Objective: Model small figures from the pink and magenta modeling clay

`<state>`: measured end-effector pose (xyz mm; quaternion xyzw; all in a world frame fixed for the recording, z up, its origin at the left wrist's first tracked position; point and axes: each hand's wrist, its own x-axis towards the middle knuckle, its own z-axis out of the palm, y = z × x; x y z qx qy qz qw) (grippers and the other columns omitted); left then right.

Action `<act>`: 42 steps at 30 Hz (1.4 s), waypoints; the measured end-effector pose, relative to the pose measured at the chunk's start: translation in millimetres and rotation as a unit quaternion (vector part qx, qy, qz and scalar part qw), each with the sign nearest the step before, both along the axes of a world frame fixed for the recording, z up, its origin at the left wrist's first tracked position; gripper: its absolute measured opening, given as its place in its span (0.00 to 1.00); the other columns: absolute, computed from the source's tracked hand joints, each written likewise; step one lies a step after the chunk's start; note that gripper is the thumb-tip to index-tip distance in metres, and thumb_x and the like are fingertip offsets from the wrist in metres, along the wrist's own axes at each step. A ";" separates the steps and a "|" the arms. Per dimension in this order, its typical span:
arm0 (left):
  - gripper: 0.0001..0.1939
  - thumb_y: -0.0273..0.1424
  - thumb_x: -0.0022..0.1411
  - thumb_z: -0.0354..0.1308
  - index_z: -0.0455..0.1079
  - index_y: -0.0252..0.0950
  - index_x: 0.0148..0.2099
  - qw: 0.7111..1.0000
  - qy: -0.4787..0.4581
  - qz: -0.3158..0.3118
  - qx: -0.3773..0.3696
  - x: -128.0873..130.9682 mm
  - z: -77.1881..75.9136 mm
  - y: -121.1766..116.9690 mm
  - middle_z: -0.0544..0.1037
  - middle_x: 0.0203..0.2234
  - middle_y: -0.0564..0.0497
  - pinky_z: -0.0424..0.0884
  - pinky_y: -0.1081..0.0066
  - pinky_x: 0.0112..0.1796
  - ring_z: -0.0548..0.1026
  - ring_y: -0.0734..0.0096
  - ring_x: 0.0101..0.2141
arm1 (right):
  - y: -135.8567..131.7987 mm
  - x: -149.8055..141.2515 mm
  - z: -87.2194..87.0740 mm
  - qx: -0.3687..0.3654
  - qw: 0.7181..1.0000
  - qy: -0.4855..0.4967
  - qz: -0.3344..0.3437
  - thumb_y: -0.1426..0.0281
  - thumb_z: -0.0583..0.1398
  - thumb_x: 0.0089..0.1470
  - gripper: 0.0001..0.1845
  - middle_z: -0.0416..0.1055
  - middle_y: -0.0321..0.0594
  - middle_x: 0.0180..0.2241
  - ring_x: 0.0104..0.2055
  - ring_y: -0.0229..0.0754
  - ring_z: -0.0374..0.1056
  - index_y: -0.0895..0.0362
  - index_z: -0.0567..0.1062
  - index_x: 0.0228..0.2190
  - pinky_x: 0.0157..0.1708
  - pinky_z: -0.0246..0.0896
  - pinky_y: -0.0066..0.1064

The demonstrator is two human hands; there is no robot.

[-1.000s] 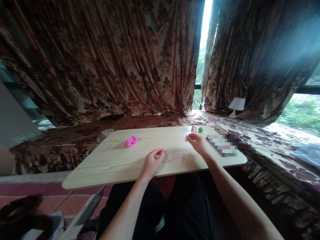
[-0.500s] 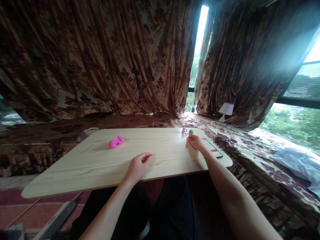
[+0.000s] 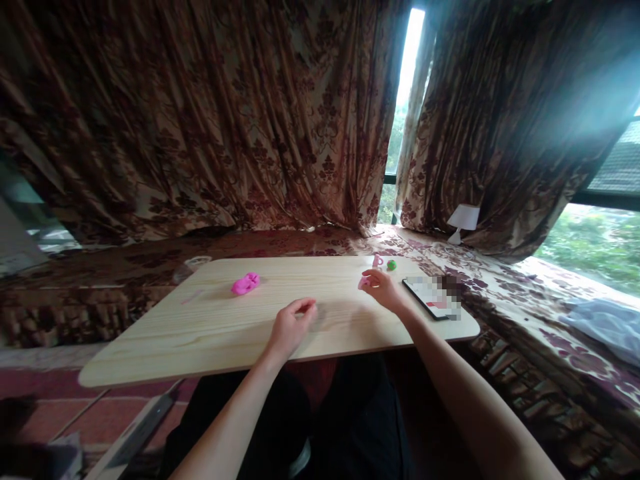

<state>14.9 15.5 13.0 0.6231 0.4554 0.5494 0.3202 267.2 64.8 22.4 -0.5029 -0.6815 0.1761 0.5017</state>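
Observation:
My right hand (image 3: 379, 288) is above the right part of the wooden table, its fingers closed around a small pink piece (image 3: 364, 283) whose kind I cannot make out. Just beyond it stand a pink thing with a loop like a handle (image 3: 377, 261) and a small green ball-like thing (image 3: 391, 265). My left hand (image 3: 291, 325) is over the table's near middle, fingers curled and thumb close to them; what they pinch, if anything, is hidden. A bright pink, lumpy, soft-looking thing (image 3: 245, 283) lies farther back, left of both hands.
The pale table (image 3: 200, 340) has rounded corners. A phone (image 3: 430, 300), partly blurred out, lies to the right of my right forearm. Behind are a flowered couch cover (image 3: 280, 243), patterned curtains and a small white lamp (image 3: 463, 219). A clear container (image 3: 193, 267) stands beyond the back left edge.
My right hand has moved left over the table with the small pink piece, away from the phone. My left hand keeps its curled pose. The whole view has shifted slightly.

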 end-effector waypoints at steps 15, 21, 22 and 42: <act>0.19 0.38 0.51 0.58 0.72 0.34 0.44 0.994 -0.090 -0.054 -0.016 1.2 -1.8 -4.6 0.79 0.34 0.47 0.70 0.71 0.35 0.75 0.69 0.34 | -40.9 -114.7 -19.0 -0.012 0.987 0.090 0.130 0.66 0.58 0.49 0.13 0.75 0.40 0.30 0.32 0.39 0.69 0.59 0.76 0.35 0.32 0.65 0.29; 0.15 0.39 0.51 0.59 0.74 0.34 0.38 0.995 -0.080 -0.056 -0.018 2.6 -0.7 -7.0 0.79 0.33 0.46 0.69 0.72 0.35 0.75 0.69 0.33 | -44.1 -115.0 -24.1 -0.023 0.986 0.103 0.126 0.65 0.59 0.48 0.13 0.75 0.40 0.30 0.31 0.39 0.70 0.59 0.76 0.34 0.30 0.64 0.28; 0.15 0.39 0.51 0.58 0.73 0.34 0.38 0.995 -0.082 -0.053 -0.020 2.3 -0.4 -7.1 0.79 0.32 0.47 0.69 0.72 0.34 0.74 0.70 0.31 | -44.8 -114.6 -24.4 -0.024 0.987 0.106 0.121 0.65 0.59 0.48 0.13 0.75 0.40 0.29 0.31 0.39 0.70 0.59 0.76 0.34 0.30 0.64 0.27; 0.16 0.41 0.54 0.56 0.71 0.33 0.36 0.994 -0.097 -0.049 -0.017 3.9 2.6 -10.4 0.78 0.29 0.48 0.70 0.73 0.33 0.74 0.71 0.30 | -54.6 -111.7 -18.8 -0.013 0.994 0.056 0.091 0.63 0.58 0.49 0.12 0.74 0.39 0.29 0.32 0.39 0.68 0.58 0.76 0.32 0.31 0.63 0.27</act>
